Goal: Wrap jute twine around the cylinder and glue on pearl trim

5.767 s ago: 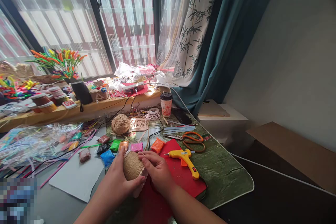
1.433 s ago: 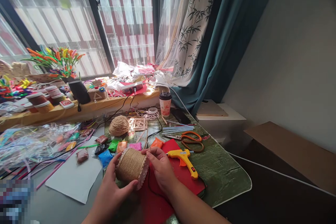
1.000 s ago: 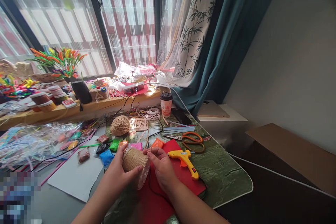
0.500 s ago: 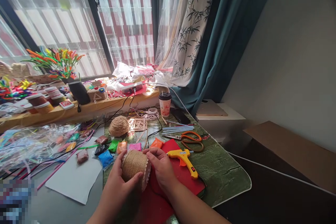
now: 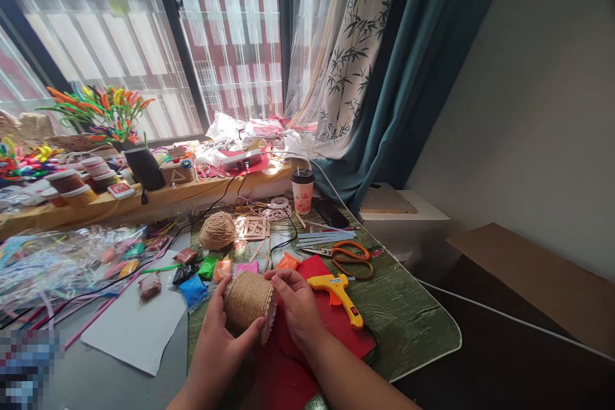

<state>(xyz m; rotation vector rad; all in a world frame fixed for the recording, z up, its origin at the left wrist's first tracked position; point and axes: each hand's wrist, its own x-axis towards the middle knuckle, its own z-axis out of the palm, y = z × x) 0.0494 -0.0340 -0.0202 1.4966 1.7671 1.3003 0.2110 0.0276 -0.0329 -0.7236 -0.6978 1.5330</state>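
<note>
A cylinder wound with tan twine (image 5: 248, 300), edged with a pale scalloped trim at its ends, lies tilted in my left hand (image 5: 218, 339). The thumb presses its near side while the fingers curl round its left end. At the upper right rim of the cylinder, my right hand (image 5: 300, 311) is closed in a pinch; what the fingertips hold is too small to make out. Just right of that hand, a yellow glue gun (image 5: 339, 295) rests on a red cover (image 5: 331, 323). Behind it lie orange-handled scissors (image 5: 353, 257).
A ball of twine (image 5: 218, 230), several coloured clay packets (image 5: 193, 291) and a paper cup (image 5: 302, 192) stand beyond my hands. Pale blue sticks (image 5: 327, 239) lie near a dark phone (image 5: 330, 213). A black cable (image 5: 288, 240) crosses the table; white paper (image 5: 139, 333) lies left.
The cylinder and both hands have shifted slightly right and up, and the cylinder has tilted a little. My right hand keeps its pinch at the rim.
</note>
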